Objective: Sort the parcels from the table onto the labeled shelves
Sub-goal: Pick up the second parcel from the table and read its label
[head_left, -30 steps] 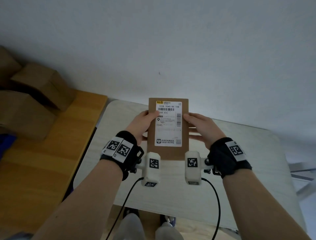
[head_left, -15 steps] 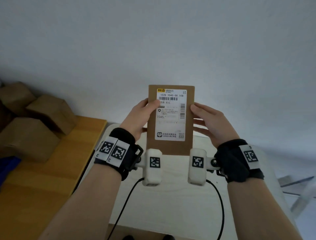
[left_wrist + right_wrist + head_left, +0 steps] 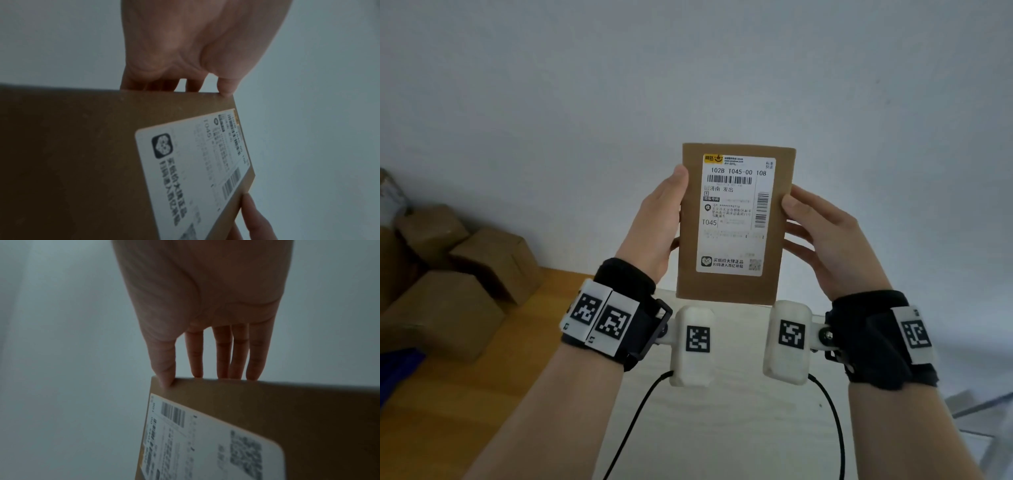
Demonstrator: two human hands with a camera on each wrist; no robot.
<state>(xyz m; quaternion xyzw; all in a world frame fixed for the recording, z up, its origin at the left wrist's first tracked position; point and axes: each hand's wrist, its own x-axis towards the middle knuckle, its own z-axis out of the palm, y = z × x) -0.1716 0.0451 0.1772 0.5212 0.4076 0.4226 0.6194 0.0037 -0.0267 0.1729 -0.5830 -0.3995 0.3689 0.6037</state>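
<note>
A flat brown cardboard parcel (image 3: pixel 736 222) stands upright in front of me, its white shipping label (image 3: pixel 734 216) reading "102B T045-00 108" facing me. My left hand (image 3: pixel 661 222) grips its left edge, thumb on the front and fingers behind. My right hand (image 3: pixel 822 233) holds the right edge the same way. In the left wrist view the parcel (image 3: pixel 102 154) fills the lower half under the left hand (image 3: pixel 195 56). In the right wrist view the thumb of the right hand (image 3: pixel 205 313) pinches the parcel (image 3: pixel 267 410) at its edge. The parcel is lifted above the pale table (image 3: pixel 722 411).
Several brown cardboard boxes (image 3: pixel 465 274) are piled on a wooden surface (image 3: pixel 500 394) at the left. A plain white wall (image 3: pixel 688 68) fills the background. Something blue (image 3: pixel 397 373) shows at the far left edge.
Both hands have raised the parcel higher and closer to my face, so the label looks larger. The view has tilted up, and less of the table shows.
</note>
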